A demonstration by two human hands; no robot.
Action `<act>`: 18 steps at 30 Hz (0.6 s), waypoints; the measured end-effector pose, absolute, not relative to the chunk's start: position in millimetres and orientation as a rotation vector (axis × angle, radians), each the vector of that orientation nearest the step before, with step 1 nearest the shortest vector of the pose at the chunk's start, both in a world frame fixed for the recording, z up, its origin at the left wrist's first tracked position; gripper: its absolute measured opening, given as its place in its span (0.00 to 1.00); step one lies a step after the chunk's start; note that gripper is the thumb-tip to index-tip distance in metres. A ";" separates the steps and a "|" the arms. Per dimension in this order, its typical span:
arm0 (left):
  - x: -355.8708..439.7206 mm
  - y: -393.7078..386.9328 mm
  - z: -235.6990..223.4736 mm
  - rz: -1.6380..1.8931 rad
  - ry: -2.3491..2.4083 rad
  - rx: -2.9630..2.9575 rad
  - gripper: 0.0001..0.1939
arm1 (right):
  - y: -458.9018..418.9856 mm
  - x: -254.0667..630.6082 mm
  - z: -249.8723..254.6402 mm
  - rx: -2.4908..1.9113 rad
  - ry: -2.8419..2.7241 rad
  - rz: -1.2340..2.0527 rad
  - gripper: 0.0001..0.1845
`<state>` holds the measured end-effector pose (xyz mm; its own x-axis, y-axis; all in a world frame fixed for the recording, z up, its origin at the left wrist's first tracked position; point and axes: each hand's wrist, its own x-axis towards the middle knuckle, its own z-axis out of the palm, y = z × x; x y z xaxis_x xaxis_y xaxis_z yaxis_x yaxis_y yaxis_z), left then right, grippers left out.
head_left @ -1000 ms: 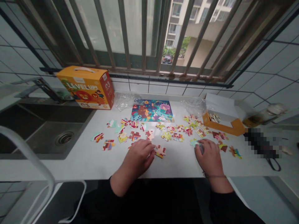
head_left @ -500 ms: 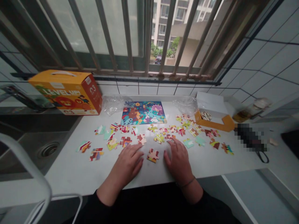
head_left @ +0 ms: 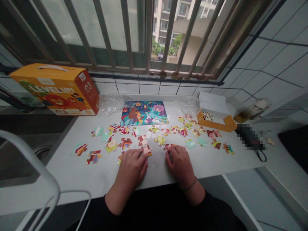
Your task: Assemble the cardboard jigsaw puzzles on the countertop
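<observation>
White counter surface (head_left: 69, 170); window bars (head_left: 149, 32) at 12 o'clock; tiled wall (head_left: 271, 61) at 2 o'clock; sink (head_left: 42, 150) at 9 o'clock. Orange "LEVEL UP!" box (head_left: 54, 89) at 10 o'clock. Assembled jigsaw puzzle (head_left: 144, 113) at 12 o'clock from hands, long axis side to side, parallel to window. Loose jigsaw piece (head_left: 147, 150) under fingertips of left grip (head_left: 131, 168), own axis unclear; grip flat, fingers together. Right grip (head_left: 179, 163) curled, touching second jigsaw piece (head_left: 168, 146) at 11 o'clock; pinch cannot be told.

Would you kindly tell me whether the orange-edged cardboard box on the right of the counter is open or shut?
Open: the orange-edged box shows puzzle pieces inside.
</observation>
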<state>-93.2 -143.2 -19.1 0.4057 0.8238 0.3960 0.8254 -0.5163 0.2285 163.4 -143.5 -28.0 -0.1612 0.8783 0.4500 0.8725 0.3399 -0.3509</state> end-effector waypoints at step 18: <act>-74.6 -146.0 -18.0 -0.659 -1.145 -3.053 0.26 | -66.6 241.8 -11.7 -1.785 -2.037 -0.114 0.17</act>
